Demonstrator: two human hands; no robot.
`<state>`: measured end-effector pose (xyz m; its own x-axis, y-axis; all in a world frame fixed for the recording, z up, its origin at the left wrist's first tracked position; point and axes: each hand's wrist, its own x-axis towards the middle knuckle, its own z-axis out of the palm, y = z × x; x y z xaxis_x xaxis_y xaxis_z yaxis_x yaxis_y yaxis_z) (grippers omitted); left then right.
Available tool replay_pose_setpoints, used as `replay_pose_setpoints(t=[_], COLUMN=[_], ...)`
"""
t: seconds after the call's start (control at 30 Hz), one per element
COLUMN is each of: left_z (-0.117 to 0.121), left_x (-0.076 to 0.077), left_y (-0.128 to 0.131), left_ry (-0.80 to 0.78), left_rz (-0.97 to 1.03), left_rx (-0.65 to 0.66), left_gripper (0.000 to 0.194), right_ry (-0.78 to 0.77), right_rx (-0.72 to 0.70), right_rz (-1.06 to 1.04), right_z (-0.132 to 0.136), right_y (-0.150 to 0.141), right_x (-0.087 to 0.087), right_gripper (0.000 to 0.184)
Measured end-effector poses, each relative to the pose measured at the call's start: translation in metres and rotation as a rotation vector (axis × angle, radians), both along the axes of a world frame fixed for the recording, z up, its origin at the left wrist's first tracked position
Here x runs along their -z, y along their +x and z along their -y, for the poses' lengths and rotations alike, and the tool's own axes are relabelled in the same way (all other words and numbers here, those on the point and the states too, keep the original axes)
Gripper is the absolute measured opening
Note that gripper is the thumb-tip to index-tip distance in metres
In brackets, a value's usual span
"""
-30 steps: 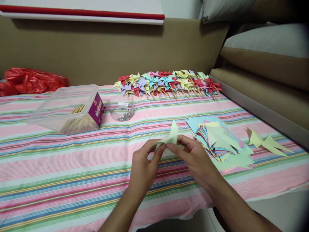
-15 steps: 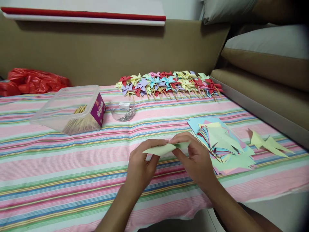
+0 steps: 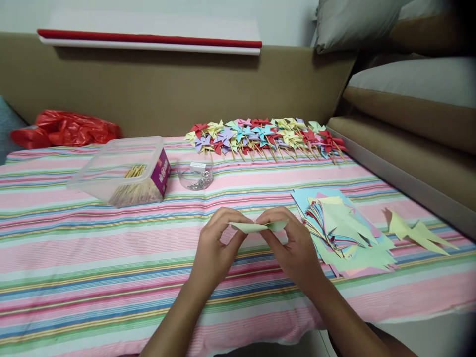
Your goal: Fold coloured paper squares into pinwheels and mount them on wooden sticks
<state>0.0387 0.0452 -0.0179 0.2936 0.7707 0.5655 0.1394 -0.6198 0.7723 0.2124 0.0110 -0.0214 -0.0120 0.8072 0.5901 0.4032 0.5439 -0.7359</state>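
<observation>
Left hand (image 3: 213, 248) and right hand (image 3: 296, 246): both pinching pale green paper (image 3: 250, 228) near middle; likely light, pliable, easily creased, best held gently at edges.

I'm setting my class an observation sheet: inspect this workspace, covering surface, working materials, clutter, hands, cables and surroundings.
Surface: striped cloth, lightly creased.
Materials: pale green paper, held; cut-paper stack at right; yellow paper piece beyond it; paper pinwheels massed at the back; clear plastic box containing thin sticks; round clear container holding small metal pieces.
Clutter: red plastic bag, back left.
Hands: left hand and right hand both pinch the pale green paper.
Cables: nothing seen.
Surroundings: brown backrest behind; stacked cushions at right.
</observation>
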Motion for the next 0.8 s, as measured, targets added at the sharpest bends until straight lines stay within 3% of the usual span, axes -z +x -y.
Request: replay_pose_setpoints(t=[0.1, 0.27, 0.47, 0.63, 0.73, 0.8], left_z=[-0.001, -0.004, -0.004, -0.005, -0.031, -0.063], left_x=[-0.006, -0.012, -0.019, -0.057, -0.084, -0.098], left_y=[-0.006, -0.020, -0.032, -0.074, -0.113, -0.134], left_ry=[-0.159, -0.478, -0.440, -0.138, -0.058, -0.108], left_rz=[0.075, 0.286, 0.293, 0.053, 0.051, -0.374], left_rx=[-0.045, -0.035, -0.139, -0.498, -0.724, -0.950], left_gripper=[0.007, 0.020, 0.024, 0.017, 0.024, 0.031], right_ry=[-0.097, -0.232, -0.309, -0.424, -0.456, -0.450], right_rx=[0.007, 0.033, -0.034, 0.006, 0.027, 0.035], right_rz=[-0.028, -0.031, -0.222, -0.510, -0.587, -0.641], right_z=[-0.003, -0.008, -0.025, -0.030, -0.030, -0.029], right_y=[-0.015, -0.041, -0.058, -0.055, -0.048, -0.046], right_x=[-0.013, -0.030, -0.028, -0.034, -0.040, -0.045], right_gripper=[0.006, 0.018, 0.024, 0.040, 0.045, 0.047])
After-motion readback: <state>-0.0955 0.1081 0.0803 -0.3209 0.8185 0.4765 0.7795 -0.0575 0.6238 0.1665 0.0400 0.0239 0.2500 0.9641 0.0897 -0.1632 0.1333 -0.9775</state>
